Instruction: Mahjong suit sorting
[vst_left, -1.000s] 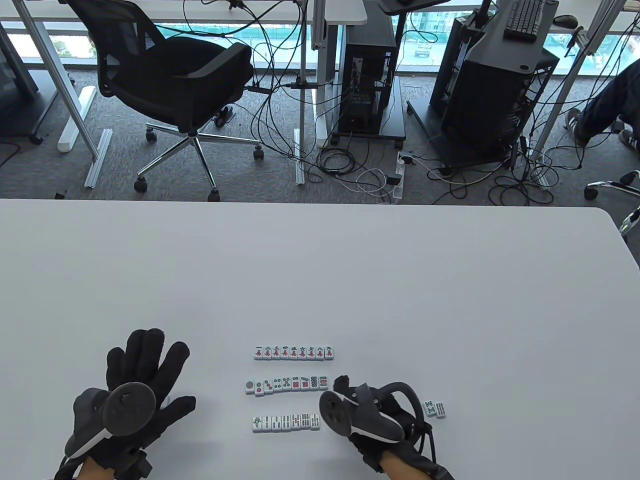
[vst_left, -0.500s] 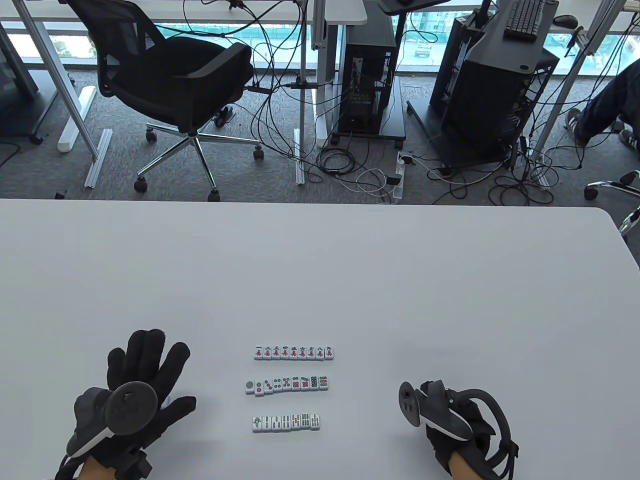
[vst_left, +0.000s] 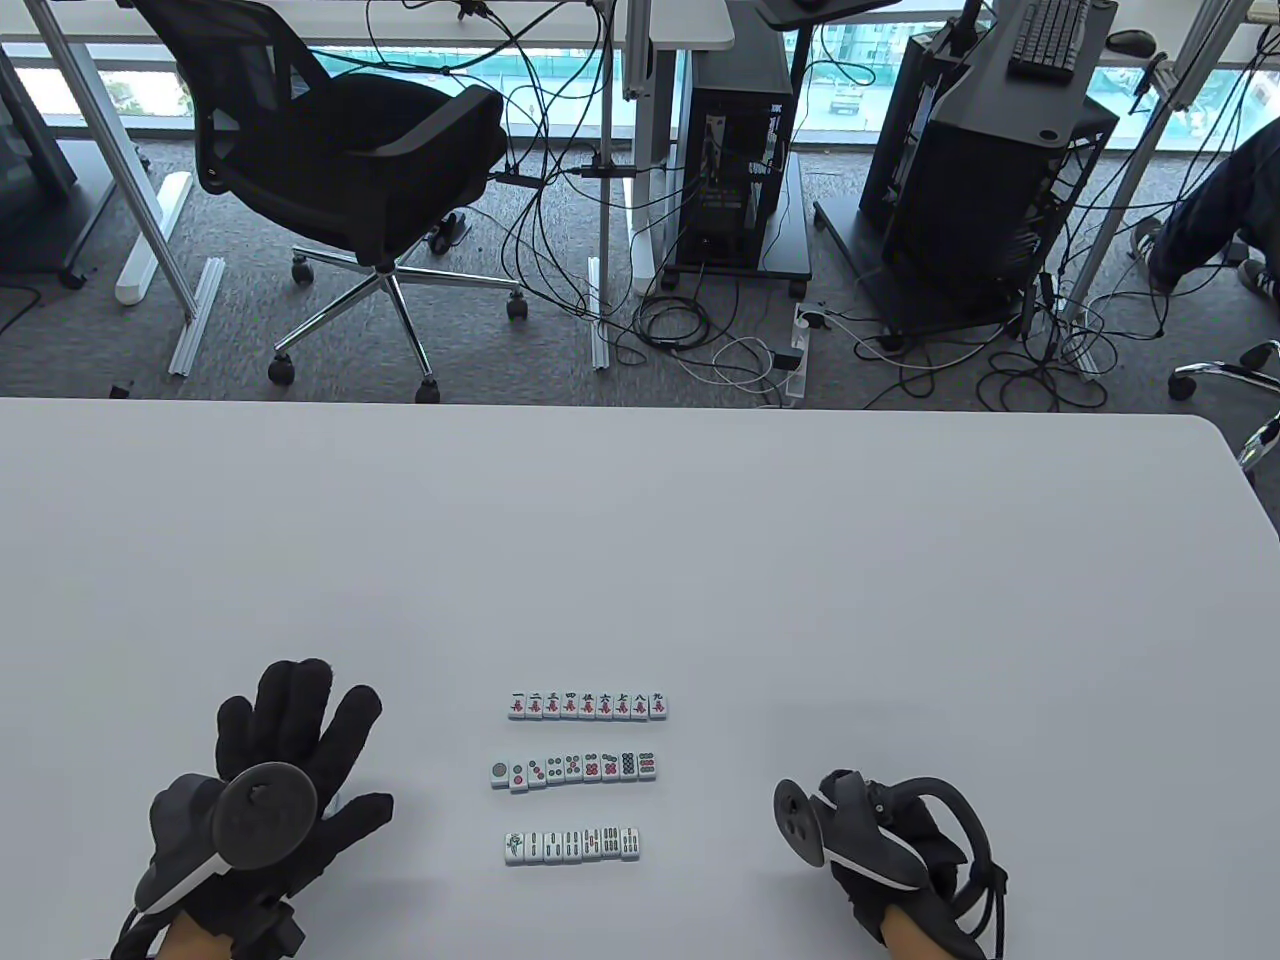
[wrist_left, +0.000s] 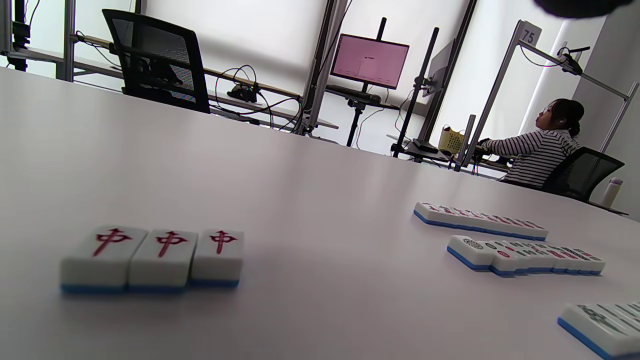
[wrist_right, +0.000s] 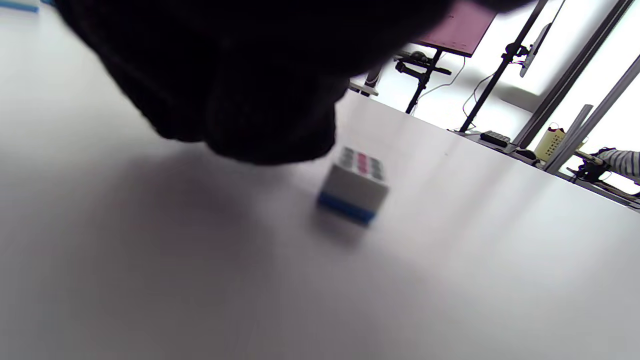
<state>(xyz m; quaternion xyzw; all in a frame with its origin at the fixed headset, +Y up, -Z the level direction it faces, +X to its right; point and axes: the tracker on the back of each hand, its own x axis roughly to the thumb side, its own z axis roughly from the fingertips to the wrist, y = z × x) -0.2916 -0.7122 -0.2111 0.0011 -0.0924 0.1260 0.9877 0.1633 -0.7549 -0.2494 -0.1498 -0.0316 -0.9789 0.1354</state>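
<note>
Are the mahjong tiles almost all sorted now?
Nearly. The characters row and dots row look full. The bamboo row is shorter. The right hand is over a loose tile, but I can't tell if it grips it. That tile needs placing. The left hand lies flat, idle.

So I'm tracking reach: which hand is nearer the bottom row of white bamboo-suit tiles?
Left, marginally: the left hand lies left of the bamboo row; the right hand sits farther right.
</note>
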